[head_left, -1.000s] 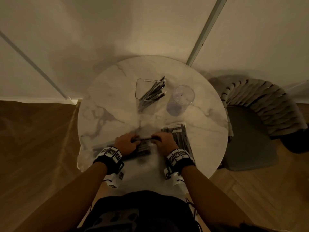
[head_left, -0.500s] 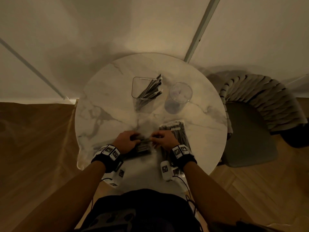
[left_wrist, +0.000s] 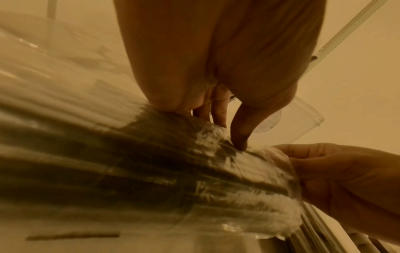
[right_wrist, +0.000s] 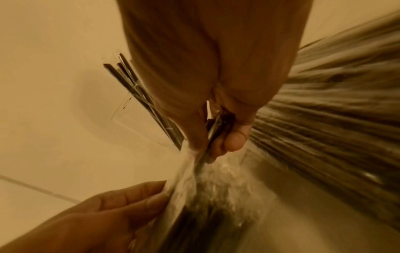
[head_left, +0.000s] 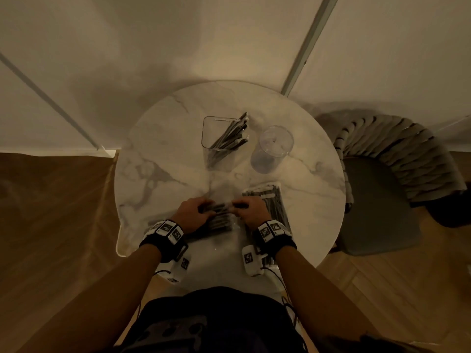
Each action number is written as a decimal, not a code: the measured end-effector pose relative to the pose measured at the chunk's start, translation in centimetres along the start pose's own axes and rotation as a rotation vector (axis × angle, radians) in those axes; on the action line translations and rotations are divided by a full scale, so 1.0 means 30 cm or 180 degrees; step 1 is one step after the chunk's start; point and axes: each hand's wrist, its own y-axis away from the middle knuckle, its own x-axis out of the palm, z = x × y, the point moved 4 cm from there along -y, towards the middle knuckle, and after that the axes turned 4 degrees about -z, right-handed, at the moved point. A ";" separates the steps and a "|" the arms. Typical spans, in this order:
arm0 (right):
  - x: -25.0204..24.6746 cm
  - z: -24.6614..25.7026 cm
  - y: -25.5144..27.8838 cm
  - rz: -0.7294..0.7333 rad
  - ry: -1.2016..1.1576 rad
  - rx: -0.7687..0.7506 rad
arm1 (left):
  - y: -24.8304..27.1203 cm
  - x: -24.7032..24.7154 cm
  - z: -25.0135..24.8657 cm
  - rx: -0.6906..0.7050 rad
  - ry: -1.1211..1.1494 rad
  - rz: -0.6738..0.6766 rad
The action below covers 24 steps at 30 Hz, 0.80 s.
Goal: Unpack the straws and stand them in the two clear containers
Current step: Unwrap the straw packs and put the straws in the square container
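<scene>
A clear plastic pack of dark wrapped straws (head_left: 216, 217) lies near the table's front edge. My left hand (head_left: 204, 208) holds it down, index finger pressing the wrap (left_wrist: 239, 140). My right hand (head_left: 237, 208) pinches a few straws (right_wrist: 213, 130) at the pack's open end (right_wrist: 207, 179). The square clear container (head_left: 211, 128) at the back holds several straws (head_left: 230, 137) leaning right. Right of it stands the round clear container (head_left: 274, 146), with no straws in it. A second straw pack (head_left: 274, 202) lies just right of my right hand.
The round marble table (head_left: 158, 179) stands against a pale wall. A woven-back chair (head_left: 387, 200) sits close at the right. Brown paper (head_left: 51, 212) covers the floor on the left. Wrist camera cables (head_left: 270, 273) hang at the table's near edge.
My hands have drawn closer together over the pack. The right hand shifted left to the pack's open end and now pinches straws there.
</scene>
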 end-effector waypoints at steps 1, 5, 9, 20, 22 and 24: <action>-0.012 -0.005 0.000 -0.0052 0.0038 0.0018 | -0.001 0.001 0.005 -0.0036 -0.0008 0.0010; -0.049 -0.039 -0.003 -0.0182 -0.0201 0.0184 | -0.003 -0.003 0.017 -0.0052 -0.0072 0.0016; -0.047 -0.043 0.008 -0.0062 -0.0751 0.0428 | -0.004 -0.003 0.014 -0.0066 -0.0060 0.0015; -0.097 -0.073 0.008 -0.0288 -0.1138 0.0639 | -0.002 0.001 0.042 -0.0046 -0.0044 0.0135; -0.089 -0.069 0.011 -0.0125 -0.1172 0.0598 | -0.003 -0.001 0.034 -0.0040 -0.0038 0.0110; -0.075 -0.059 0.013 0.0003 -0.1177 0.0535 | -0.002 -0.003 0.032 -0.0022 -0.0039 0.0102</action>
